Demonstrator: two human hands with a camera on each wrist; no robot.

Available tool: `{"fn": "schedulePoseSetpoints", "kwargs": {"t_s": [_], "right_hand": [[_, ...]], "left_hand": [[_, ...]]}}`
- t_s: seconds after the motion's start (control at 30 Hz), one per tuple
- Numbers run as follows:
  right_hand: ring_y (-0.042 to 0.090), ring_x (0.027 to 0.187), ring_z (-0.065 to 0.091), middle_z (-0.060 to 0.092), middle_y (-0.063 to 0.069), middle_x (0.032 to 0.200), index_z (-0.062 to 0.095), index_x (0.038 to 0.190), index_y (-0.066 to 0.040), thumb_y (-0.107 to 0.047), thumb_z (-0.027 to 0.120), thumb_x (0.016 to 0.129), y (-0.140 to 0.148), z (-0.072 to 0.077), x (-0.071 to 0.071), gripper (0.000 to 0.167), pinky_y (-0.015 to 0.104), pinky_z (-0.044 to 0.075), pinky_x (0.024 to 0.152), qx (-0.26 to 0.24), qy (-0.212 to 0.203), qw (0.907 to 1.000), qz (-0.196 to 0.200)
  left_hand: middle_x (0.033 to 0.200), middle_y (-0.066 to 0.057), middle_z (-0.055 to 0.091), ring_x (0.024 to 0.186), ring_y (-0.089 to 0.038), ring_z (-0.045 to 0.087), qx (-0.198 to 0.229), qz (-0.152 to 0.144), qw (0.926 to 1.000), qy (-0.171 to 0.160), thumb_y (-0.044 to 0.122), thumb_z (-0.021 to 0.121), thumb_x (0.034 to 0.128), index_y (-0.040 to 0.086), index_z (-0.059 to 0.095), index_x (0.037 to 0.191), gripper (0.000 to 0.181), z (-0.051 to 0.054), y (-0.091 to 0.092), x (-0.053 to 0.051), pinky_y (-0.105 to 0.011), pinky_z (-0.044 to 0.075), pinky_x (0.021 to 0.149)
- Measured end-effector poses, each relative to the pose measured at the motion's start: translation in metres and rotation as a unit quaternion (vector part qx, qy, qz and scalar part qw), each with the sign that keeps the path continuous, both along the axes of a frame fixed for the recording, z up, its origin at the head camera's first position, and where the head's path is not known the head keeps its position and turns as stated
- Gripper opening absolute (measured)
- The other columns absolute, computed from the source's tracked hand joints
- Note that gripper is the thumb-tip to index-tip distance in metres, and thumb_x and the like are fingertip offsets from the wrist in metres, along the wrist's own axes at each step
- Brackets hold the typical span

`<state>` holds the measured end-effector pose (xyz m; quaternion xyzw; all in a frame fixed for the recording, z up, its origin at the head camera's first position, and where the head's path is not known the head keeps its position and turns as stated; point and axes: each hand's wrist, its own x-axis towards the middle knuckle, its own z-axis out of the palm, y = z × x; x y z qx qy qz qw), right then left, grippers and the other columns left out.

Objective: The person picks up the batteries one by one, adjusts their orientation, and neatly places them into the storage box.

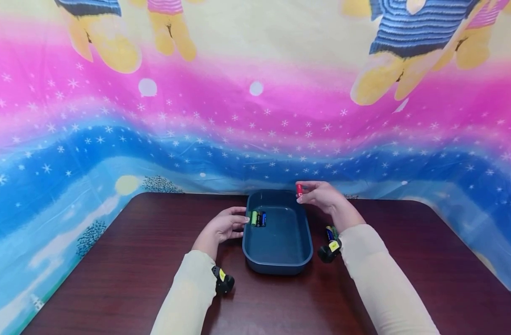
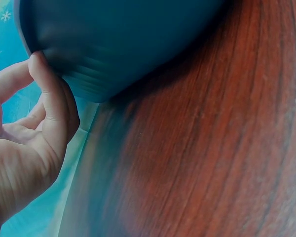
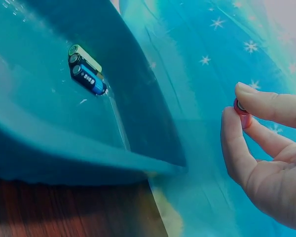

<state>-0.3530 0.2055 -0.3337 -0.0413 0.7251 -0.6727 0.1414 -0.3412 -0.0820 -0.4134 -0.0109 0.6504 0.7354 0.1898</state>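
A dark blue plastic tray [image 1: 276,268] stands on the table. My left hand [image 1: 225,225] grips its left rim, fingers bent against the outer wall [image 2: 118,54]. Inside the tray, near that side, three batteries lie side by side: a green battery [image 1: 253,218], a black battery [image 1: 258,219] and a blue battery [image 1: 264,219]. Above the tray's far right corner, my right hand [image 1: 322,196] pinches a red battery [image 1: 299,190] between thumb and fingertips. The right wrist view shows that red battery [image 3: 245,120] partly covered by the fingers.
More batteries [image 1: 332,232] lie on the table right of the tray, partly hidden by the right wrist and its camera [image 1: 329,251]. The dark wooden table [image 1: 155,260] reaches back to a patterned cloth [image 1: 222,121] hanging behind it.
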Motion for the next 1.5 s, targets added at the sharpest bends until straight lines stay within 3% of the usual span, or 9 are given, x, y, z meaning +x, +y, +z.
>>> {"fn": "schedulePoseSetpoints", "kwargs": {"t_s": [0.2, 0.4, 0.6, 0.73, 0.87, 1.1, 1.3, 1.5], "right_hand": [[0.021, 0.098, 0.059, 0.033, 0.031, 0.138, 0.034, 0.14, 0.004, 0.016, 0.061, 0.078, -0.01, -0.002, -0.004, 0.069, 0.035, 0.043, 0.093, -0.002, -0.007, 1.0, 0.004], [0.021, 0.096, 0.06, 0.034, 0.032, 0.137, 0.034, 0.139, 0.005, 0.018, 0.058, 0.079, -0.021, -0.007, -0.008, 0.066, 0.032, 0.047, 0.088, -0.017, -0.013, 0.9998, 0.004], [0.038, 0.118, 0.046, 0.034, 0.029, 0.139, 0.034, 0.14, 0.004, 0.02, 0.056, 0.079, -0.032, -0.015, -0.013, 0.066, 0.03, 0.049, 0.083, -0.043, -0.034, 0.9985, -0.005], [0.042, 0.125, 0.036, 0.034, 0.029, 0.139, 0.034, 0.14, 0.004, 0.021, 0.055, 0.079, -0.038, -0.021, -0.017, 0.066, 0.03, 0.049, 0.083, -0.058, -0.045, 0.9973, -0.009], [0.039, 0.122, 0.042, 0.035, 0.028, 0.138, 0.035, 0.139, 0.004, 0.02, 0.055, 0.079, -0.042, -0.025, -0.021, 0.065, 0.031, 0.048, 0.086, -0.058, -0.049, 0.997, -0.015], [0.031, 0.114, 0.05, 0.037, 0.025, 0.138, 0.038, 0.139, 0.0, 0.018, 0.056, 0.081, -0.045, -0.036, -0.027, 0.064, 0.043, 0.033, 0.101, -0.064, -0.068, 0.9953, -0.023], [0.027, 0.108, 0.052, 0.037, 0.025, 0.138, 0.039, 0.138, 0.001, 0.018, 0.056, 0.08, -0.053, -0.044, -0.028, 0.063, 0.043, 0.035, 0.1, -0.06, -0.082, 0.9946, -0.021], [0.027, 0.105, 0.055, 0.04, 0.024, 0.134, 0.042, 0.137, -0.001, 0.016, 0.058, 0.081, -0.064, -0.041, -0.028, 0.061, 0.043, 0.035, 0.1, -0.034, -0.09, 0.9951, -0.025]], "left_hand": [[0.105, -0.018, 0.061, 0.075, -0.018, 0.059, 0.0, -0.001, 1.0, 0.001, 0.003, 0.061, 0.0865, 0.005, 0.045, 0.13, 0.047, 0.0, 0.0, 0.0, -0.031, 0.052, 0.059], [0.105, -0.018, 0.061, 0.076, -0.018, 0.059, 0.0, -0.002, 1.0, 0.0, 0.003, 0.062, 0.0857, 0.005, 0.045, 0.131, 0.049, 0.0, 0.0, 0.0, -0.031, 0.052, 0.059], [0.109, -0.02, 0.059, 0.078, -0.019, 0.059, 0.0, -0.006, 1.0, 0.002, 0.004, 0.061, 0.0866, 0.004, 0.043, 0.134, 0.05, 0.001, 0.0, 0.0, -0.031, 0.052, 0.06], [0.112, -0.021, 0.058, 0.077, -0.019, 0.059, 0.002, -0.008, 1.0, 0.003, 0.004, 0.061, 0.0868, 0.004, 0.043, 0.133, 0.05, 0.001, -0.001, -0.001, -0.031, 0.052, 0.06], [0.112, -0.021, 0.058, 0.076, -0.018, 0.059, 0.003, -0.008, 1.0, 0.003, 0.004, 0.062, 0.0867, 0.005, 0.045, 0.131, 0.047, -0.001, -0.001, -0.002, -0.031, 0.053, 0.061], [0.11, -0.02, 0.06, 0.076, -0.018, 0.06, 0.009, -0.003, 1.0, -0.001, 0.003, 0.062, 0.0861, 0.006, 0.046, 0.131, 0.047, -0.002, 0.0, -0.002, -0.031, 0.052, 0.059], [0.11, -0.02, 0.06, 0.075, -0.018, 0.059, 0.007, -0.002, 1.0, 0.001, 0.004, 0.062, 0.0859, 0.006, 0.047, 0.13, 0.047, -0.002, 0.0, -0.003, -0.031, 0.052, 0.06], [0.109, -0.02, 0.059, 0.076, -0.018, 0.059, 0.009, -0.004, 0.9999, -0.001, 0.003, 0.062, 0.0857, 0.006, 0.046, 0.131, 0.048, -0.002, 0.0, -0.002, -0.031, 0.052, 0.059]]}}
